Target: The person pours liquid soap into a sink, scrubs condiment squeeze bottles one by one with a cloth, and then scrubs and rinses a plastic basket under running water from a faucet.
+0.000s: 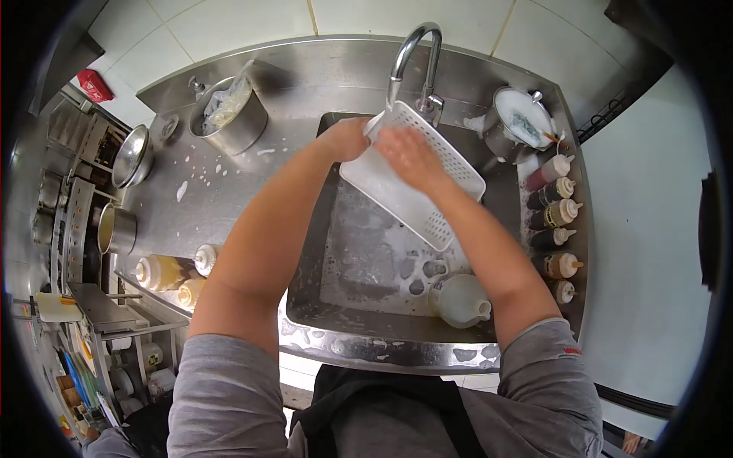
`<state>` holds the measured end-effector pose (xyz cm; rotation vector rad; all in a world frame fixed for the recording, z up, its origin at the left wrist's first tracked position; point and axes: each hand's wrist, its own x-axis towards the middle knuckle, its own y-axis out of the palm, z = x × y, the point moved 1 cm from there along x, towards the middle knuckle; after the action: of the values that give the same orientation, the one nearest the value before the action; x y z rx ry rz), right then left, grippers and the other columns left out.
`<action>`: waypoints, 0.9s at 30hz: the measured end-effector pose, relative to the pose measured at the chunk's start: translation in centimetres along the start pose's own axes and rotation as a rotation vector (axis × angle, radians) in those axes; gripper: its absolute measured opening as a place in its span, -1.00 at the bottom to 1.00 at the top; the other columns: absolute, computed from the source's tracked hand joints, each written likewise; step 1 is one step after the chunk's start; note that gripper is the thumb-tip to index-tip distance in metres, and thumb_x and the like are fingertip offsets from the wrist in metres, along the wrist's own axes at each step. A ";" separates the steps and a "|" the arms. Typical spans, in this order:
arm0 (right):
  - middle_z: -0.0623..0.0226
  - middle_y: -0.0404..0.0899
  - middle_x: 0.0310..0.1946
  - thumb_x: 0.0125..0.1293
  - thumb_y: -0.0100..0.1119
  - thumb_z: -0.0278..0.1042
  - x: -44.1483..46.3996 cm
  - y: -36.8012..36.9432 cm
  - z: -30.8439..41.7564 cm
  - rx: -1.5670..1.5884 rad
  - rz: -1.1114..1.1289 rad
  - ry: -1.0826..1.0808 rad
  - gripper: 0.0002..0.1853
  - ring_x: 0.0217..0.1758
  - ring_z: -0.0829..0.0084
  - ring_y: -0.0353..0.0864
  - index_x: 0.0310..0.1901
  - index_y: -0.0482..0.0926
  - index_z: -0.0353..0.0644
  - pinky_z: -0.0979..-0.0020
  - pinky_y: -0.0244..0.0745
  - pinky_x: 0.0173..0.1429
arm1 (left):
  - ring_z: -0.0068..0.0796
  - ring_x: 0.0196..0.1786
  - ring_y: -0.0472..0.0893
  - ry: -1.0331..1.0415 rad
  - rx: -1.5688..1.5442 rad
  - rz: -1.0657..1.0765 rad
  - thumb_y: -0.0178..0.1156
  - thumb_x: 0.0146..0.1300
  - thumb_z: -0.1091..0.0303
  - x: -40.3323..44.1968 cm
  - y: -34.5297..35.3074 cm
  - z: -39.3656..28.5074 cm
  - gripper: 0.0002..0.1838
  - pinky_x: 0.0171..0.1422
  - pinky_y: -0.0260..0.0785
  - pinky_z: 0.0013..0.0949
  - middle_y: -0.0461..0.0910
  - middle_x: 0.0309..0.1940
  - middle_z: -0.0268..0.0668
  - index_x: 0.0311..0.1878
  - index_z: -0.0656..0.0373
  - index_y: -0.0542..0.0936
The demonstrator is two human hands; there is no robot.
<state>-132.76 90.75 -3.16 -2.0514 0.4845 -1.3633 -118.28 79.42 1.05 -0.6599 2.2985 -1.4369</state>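
A white perforated basket [397, 187] is tilted over the steel sink [359, 259], beneath the curved chrome faucet [416, 53]. Its far left corner is gripped by my left hand [347, 140], whose fingers curl around the rim. Over the inside of the basket, close to the water stream, is my right hand [408, 155], blurred by motion; its finger shape is not clear. A translucent bottle [460, 301] lies in the sink's near right corner, with suds on the sink floor beside it.
A pot with plastic bags [243, 126] stands on the left counter. At the right are a pot of foamy water [500, 137] and a row of sauce bottles [561, 214]. More bottles [160, 272] and a metal pot [118, 230] are at the left. Metal bowls [132, 156] sit behind.
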 end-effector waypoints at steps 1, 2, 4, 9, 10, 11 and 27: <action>0.22 0.34 0.13 0.14 0.07 -0.39 -1.5 2.4 1.2 0.176 0.257 0.023 -0.64 0.19 0.18 0.33 0.01 0.43 -0.18 0.21 0.22 0.26 | -0.02 -0.03 0.53 -0.036 -0.011 -0.014 0.08 0.10 0.32 -0.4 0.2 0.1 -0.54 0.10 0.33 -0.18 0.54 -0.12 0.08 0.07 0.33 0.42; 0.19 0.28 0.20 0.18 0.07 -0.32 -2.8 4.1 2.2 0.354 0.514 0.046 -0.58 0.25 0.12 0.26 0.09 0.38 -0.23 0.17 0.14 0.33 | -0.02 -0.03 0.53 -0.035 -0.006 -0.010 0.08 0.10 0.32 -0.7 0.1 -0.2 -0.54 0.10 0.33 -0.18 0.54 -0.12 0.08 0.07 0.33 0.42; 0.15 0.18 0.27 0.20 0.05 -0.17 -3.9 5.0 3.1 0.354 0.427 0.293 -0.45 0.32 0.10 0.16 0.17 0.27 -0.28 0.12 0.06 0.36 | 0.04 0.03 0.48 -0.148 -0.243 0.077 -0.01 0.08 0.33 -1.6 -0.1 -0.6 -0.56 0.18 0.28 -0.19 0.51 -0.09 0.13 0.02 0.39 0.45; 0.14 -0.05 0.39 0.13 0.05 0.19 -4.1 5.5 5.9 0.228 0.512 0.410 -0.11 0.44 0.13 -0.07 0.32 0.05 -0.32 0.00 -0.14 0.41 | -0.03 -0.07 0.54 -0.138 -0.256 -0.020 0.02 0.07 0.36 -3.6 1.8 0.5 -0.61 0.06 0.33 -0.20 0.54 -0.18 0.11 -0.05 0.39 0.48; 0.14 -0.03 0.38 0.10 0.06 0.23 -3.7 5.6 5.3 0.233 0.552 0.431 -0.08 0.42 0.13 -0.04 0.32 0.05 -0.31 0.02 -0.11 0.40 | -0.13 -0.15 0.59 -0.148 -0.246 -0.034 0.05 0.08 0.36 -4.1 1.8 0.7 -0.62 -0.03 0.38 -0.24 0.58 -0.23 0.04 -0.05 0.38 0.48; 0.14 -0.01 0.37 0.07 0.07 0.27 -3.2 5.7 4.8 0.239 0.591 0.452 -0.05 0.40 0.14 0.00 0.32 0.06 -0.31 0.03 -0.08 0.38 | -0.13 -0.15 0.59 -0.152 -0.244 -0.037 0.05 0.08 0.36 -4.4 1.8 0.9 -0.62 -0.03 0.38 -0.24 0.58 -0.23 0.04 -0.05 0.38 0.48; 0.20 0.56 -0.15 0.26 0.07 -0.41 5.9 6.3 -0.2 1.563 0.749 1.042 -0.78 -0.06 0.30 0.57 -0.11 0.51 -0.31 0.32 0.49 0.02 | 0.03 -0.04 0.53 -0.437 -0.384 -0.235 0.01 0.06 0.38 -5.6 4.8 3.4 -0.60 0.08 0.35 -0.15 0.55 -0.15 0.08 0.01 0.23 0.49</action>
<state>-130.35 82.49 -3.26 0.1613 0.3029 -1.3872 -112.79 81.80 -4.45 -1.2525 2.1990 -0.8200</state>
